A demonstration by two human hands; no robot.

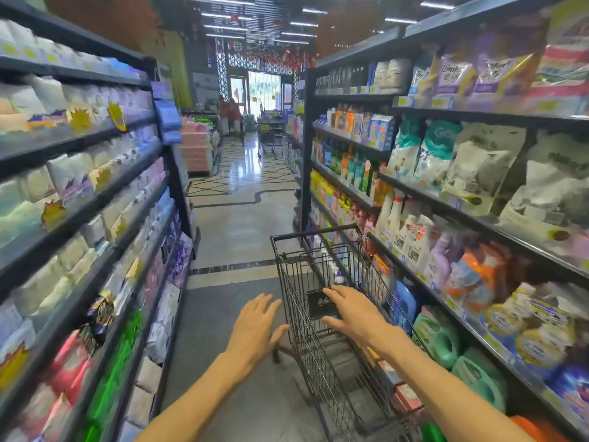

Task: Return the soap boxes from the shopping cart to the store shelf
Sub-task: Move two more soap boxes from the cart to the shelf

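A black wire shopping cart (pixel 288 250) stands in the aisle, close to the shelving on the right. My left hand (pixel 256 323) hovers open just left of the cart's side, fingers spread. Over the cart's near end my right hand (pixel 349 309) reaches forward with straight fingers and holds nothing. A few reddish boxes (pixel 404 393), perhaps soap boxes, show through the wires at the cart's lower right. The rest of the basket's inside is blurred.
The right-hand store shelf (pixel 414 272) holds detergent bags, spray bottles and tubs. Packs of tissue and pads fill the left shelf (pixel 79 212). The aisle floor (pixel 236 224) runs ahead to another cart (pixel 267 141) and two people (pixel 229 114) near the entrance.
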